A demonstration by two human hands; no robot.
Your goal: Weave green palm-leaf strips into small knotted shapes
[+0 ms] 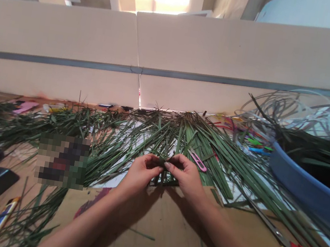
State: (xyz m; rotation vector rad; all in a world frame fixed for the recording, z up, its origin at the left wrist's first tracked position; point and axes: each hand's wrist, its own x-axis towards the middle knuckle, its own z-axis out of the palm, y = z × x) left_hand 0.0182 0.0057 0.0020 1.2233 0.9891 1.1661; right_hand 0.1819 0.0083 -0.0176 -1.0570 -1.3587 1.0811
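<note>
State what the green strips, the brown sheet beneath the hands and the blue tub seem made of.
Green strips: likely plant leaf, low sheen; narrow, tapering blades.
Brown sheet: probably cardboard, matte; flat tan surface.
Blue tub: apparently plastic, smooth; even colour and soft sheen, though painted metal isn't excluded.

Left hand (142, 171) and left forearm (92, 208) are showing bare near seven o'clock, right hand (188, 178) and right forearm (227, 234) near five.

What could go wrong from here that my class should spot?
The small green leaf piece, pinched by the left hand and right hand, might loosen if either grip slackens. The scissors beside the right forearm could nick it on an outward sweep. Loose leaf strips near the hands might snag the piece.
</note>
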